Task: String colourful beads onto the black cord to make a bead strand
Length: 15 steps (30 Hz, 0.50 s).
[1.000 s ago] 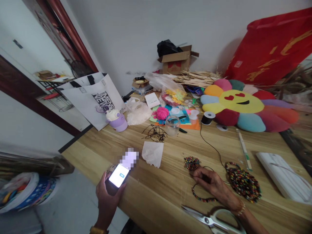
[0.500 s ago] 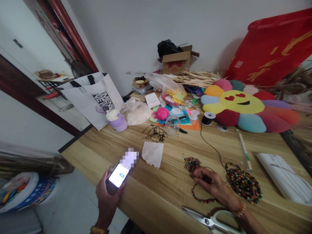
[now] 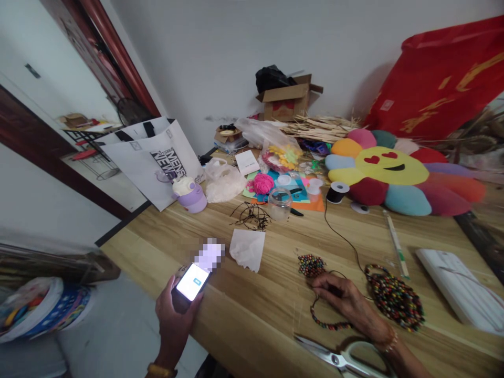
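Observation:
My left hand (image 3: 173,320) is wrapped round a smartphone (image 3: 192,281) with a lit screen, at the table's near left edge; its upper part is pixelated. My right hand (image 3: 350,304) rests low over the table, thumb and fingertips pinched on a black cord. From those fingertips the cord curves down into a short strand of colourful beads (image 3: 333,326). Just beyond the fingers lies a small pile of loose beads (image 3: 311,265). A large coil of strung beads (image 3: 396,299) is to the right, joined by a line to a black cord spool (image 3: 336,194).
Scissors (image 3: 336,360) lie below my right wrist. A white paper (image 3: 247,249), black cord scraps (image 3: 252,215) and a clear jar (image 3: 279,205) sit mid-table. Behind are a purple bottle (image 3: 191,197), pink yarn (image 3: 263,184) and a flower cushion (image 3: 394,168). A white case (image 3: 457,289) lies right.
The view has shifted very slightly. Both hands keep their places, the left with the smartphone and the right at the cord.

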Each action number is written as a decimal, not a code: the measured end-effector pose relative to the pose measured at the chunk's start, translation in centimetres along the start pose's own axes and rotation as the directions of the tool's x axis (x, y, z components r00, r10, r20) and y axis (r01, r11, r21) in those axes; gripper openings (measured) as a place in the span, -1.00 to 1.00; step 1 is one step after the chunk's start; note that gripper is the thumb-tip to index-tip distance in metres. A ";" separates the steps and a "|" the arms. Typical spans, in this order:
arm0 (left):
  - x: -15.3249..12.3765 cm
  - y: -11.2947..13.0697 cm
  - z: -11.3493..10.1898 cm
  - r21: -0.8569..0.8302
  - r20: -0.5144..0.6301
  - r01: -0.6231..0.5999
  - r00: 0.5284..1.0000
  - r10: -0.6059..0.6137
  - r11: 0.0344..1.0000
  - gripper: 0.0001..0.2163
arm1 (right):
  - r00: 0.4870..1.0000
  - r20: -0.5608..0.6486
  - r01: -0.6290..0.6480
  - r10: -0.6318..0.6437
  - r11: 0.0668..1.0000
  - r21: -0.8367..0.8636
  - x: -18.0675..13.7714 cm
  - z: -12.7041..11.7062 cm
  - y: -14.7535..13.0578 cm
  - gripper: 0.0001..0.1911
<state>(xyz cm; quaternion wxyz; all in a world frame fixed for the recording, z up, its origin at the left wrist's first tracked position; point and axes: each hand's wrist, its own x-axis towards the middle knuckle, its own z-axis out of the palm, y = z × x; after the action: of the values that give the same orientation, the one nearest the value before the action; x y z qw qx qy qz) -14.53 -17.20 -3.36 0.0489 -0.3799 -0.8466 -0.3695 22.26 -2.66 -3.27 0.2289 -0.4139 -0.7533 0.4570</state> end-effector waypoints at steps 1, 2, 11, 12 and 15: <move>0.1 0.0 0.0 0.000 -0.001 0.004 1.000 -0.004 1.000 -0.09 | 1.000 0.003 -0.001 0.001 1.000 -0.005 0.0 0.0 0.0 -0.70; 0.1 -0.1 0.1 0.002 0.001 0.009 1.000 -0.009 1.000 -0.09 | 1.000 0.002 -0.002 0.002 1.000 -0.009 0.0 0.0 -0.1 -0.69; 0.2 0.0 -0.1 -0.002 0.024 0.021 1.000 -0.021 1.000 -0.18 | 1.000 0.006 -0.008 0.008 1.000 -0.025 -0.1 0.0 -0.1 -0.69; 0.2 0.0 -0.1 -0.003 0.028 0.023 0.999 -0.022 1.000 -0.18 | 1.000 0.006 -0.010 0.010 1.000 -0.022 -0.1 0.0 0.0 -0.69; 0.4 0.1 -0.2 -0.010 0.042 0.018 0.999 -0.018 1.000 -0.16 | 1.000 0.015 -0.011 0.011 1.000 -0.007 -0.1 0.0 0.0 -0.69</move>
<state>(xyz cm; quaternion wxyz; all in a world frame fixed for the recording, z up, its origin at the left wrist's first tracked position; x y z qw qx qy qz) -14.78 -17.07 -3.07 0.0256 -0.3803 -0.8489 -0.3662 22.32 -2.76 -3.32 0.2195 -0.4155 -0.7542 0.4587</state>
